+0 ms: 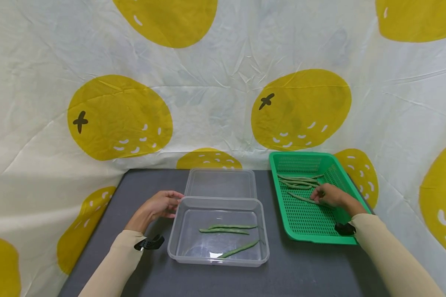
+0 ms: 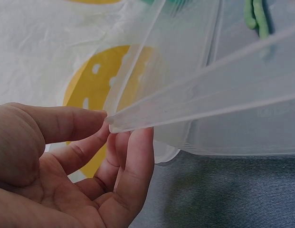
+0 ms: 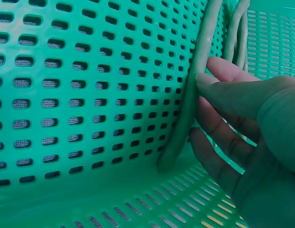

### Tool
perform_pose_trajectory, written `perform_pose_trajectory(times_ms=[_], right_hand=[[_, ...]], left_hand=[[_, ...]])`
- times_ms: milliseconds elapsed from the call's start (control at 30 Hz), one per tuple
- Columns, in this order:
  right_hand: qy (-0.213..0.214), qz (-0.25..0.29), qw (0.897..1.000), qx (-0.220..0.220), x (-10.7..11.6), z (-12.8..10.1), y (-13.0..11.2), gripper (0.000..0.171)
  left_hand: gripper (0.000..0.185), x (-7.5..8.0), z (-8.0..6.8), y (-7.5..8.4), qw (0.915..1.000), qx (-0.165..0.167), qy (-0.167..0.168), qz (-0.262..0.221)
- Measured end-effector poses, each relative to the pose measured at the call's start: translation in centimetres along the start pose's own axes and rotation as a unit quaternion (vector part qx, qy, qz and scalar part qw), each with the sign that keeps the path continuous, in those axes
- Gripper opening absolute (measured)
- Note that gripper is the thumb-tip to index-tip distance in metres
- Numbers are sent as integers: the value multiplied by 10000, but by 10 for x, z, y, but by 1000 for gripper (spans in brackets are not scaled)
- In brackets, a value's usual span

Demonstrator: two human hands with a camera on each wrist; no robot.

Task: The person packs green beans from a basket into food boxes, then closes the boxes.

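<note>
My left hand (image 1: 172, 203) rests at the near-left corner of a clear plastic container (image 1: 178, 231). In the left wrist view its relaxed fingers (image 2: 133, 156) touch the container's rim (image 2: 209, 104). Three green beans (image 1: 228, 227) lie inside the container. My right hand (image 1: 317, 194) reaches into a green perforated tray (image 1: 278, 194) on the right. There it pinches one long green bean (image 3: 190, 95) between thumb and fingers (image 3: 228, 71), with the bean lying on the tray floor (image 3: 90, 95). Several more beans (image 1: 298, 181) lie at the tray's far end.
The container's clear lid (image 1: 220, 183) lies flat just behind it. Everything stands on a dark grey tabletop (image 1: 304, 268). A white cloth with yellow fruit prints (image 1: 119, 117) hangs around the back and sides.
</note>
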State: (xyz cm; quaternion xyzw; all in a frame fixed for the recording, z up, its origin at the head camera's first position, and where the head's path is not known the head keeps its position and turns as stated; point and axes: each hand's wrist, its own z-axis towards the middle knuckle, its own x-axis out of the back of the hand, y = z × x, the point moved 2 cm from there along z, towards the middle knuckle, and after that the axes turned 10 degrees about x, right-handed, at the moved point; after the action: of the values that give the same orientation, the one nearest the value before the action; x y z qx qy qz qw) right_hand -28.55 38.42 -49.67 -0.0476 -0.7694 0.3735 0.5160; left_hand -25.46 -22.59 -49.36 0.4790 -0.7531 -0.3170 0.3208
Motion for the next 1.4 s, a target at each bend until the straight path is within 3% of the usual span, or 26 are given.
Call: perform_pose_trajectory(times_ms=[200,633,900,1400], right_hand=[[-73,24,9999,-138,0,-2,0,13],[-316,-222,9992,138,0,-2,-7,14],[-340,51,9988,345,4,-6,-14,17],[86,875,9952,430,8,-5,-12,25]], left_hand=[[39,0,-1,0,10000,16,-25,90],[38,0,0,-1,10000,9,26,-37],[38,1,-3,2,10000,-56,-75,-18],[37,0,-2,0,10000,-61,-40,-53]])
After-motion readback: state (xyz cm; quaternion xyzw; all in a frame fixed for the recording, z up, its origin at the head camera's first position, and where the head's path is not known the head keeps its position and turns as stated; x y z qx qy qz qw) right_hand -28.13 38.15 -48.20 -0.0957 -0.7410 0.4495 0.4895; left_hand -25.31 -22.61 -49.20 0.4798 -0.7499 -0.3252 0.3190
